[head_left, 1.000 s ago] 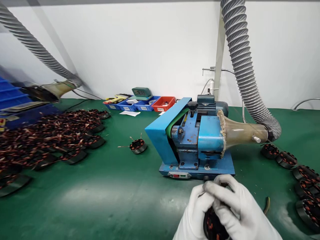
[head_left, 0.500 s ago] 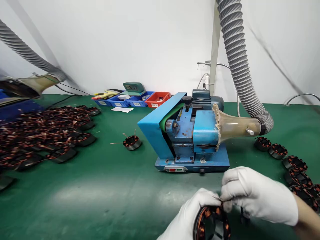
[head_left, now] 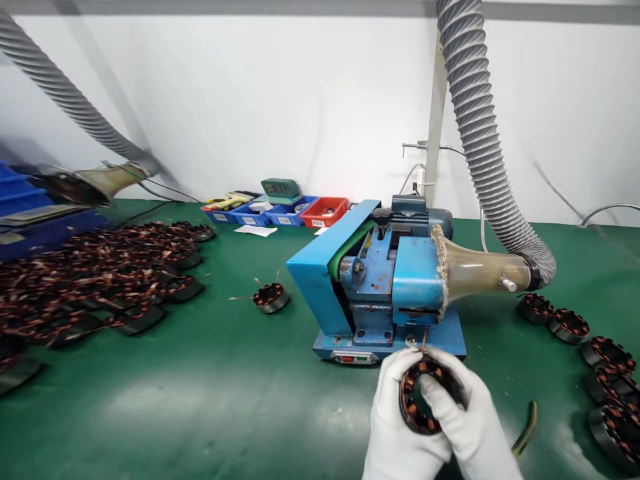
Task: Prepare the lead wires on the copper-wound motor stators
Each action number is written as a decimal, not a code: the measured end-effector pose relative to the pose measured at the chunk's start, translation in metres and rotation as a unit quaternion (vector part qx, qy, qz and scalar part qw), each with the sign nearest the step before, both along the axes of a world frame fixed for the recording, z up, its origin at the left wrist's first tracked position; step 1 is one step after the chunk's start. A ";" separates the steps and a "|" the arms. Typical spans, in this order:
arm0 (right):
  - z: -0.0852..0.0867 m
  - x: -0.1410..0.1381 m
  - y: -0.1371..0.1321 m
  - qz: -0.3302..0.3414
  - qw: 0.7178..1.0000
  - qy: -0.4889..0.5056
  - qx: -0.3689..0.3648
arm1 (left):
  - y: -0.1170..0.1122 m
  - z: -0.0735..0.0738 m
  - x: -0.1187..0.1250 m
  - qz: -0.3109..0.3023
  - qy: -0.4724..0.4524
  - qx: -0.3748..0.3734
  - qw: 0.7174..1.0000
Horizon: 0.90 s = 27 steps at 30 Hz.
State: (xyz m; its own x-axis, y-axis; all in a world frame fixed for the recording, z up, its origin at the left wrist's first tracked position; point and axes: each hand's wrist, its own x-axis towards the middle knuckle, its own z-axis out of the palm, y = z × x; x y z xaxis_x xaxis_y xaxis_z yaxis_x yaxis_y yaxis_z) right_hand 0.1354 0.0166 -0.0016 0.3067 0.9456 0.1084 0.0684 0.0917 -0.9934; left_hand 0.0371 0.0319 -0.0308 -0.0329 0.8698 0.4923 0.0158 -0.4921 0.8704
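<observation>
Both my hands, in white gloves, hold one motor stator (head_left: 407, 400), a dark ring with copper windings, in front of the blue belt-driven machine (head_left: 325, 267). My left hand (head_left: 393, 427) wraps round its left and lower side. My right hand (head_left: 467, 407) grips the right side, with the thumb laid across the ring's opening. A copper lead (head_left: 425, 340) sticks up from the top of the stator towards the machine's base. Just right of my right hand, a curved dark handle (head_left: 527, 427) with a yellowish edge lies on the table, partly hidden.
A large pile of stators (head_left: 100, 267) covers the left of the green table (head_left: 200, 407). One single stator (head_left: 271, 298) sits left of the machine. Several more (head_left: 569, 325) line the right side. Blue bins (head_left: 290, 212) and a red bin (head_left: 325, 212) stand behind; a grey hose (head_left: 475, 127) hangs right.
My hands have moved up and left with the stator, nearer the machine. My right hand has gone from pinching at the ring's top edge to gripping its side. The view has shifted slightly.
</observation>
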 end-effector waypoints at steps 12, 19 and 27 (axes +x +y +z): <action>0.019 -0.004 0.045 -0.004 0.999 -0.034 -0.040 | 0.046 0.028 0.020 0.029 -0.133 -0.206 0.969; 0.012 -0.007 0.021 -0.003 0.996 -0.071 -0.053 | 0.024 0.027 0.013 0.018 -0.153 -0.235 0.960; 0.009 -0.011 0.023 -0.016 0.995 -0.071 -0.063 | 0.026 0.011 0.005 0.054 -0.118 -0.206 0.970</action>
State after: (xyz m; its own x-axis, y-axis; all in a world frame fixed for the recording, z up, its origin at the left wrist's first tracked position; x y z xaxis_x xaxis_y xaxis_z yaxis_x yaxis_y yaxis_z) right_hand 0.1240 0.0395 0.0072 0.3271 0.9444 0.0343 0.2107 -0.0375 -0.9768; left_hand 0.0422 0.0580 -0.0196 -0.2039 0.9764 0.0716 -0.1765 -0.1086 0.9783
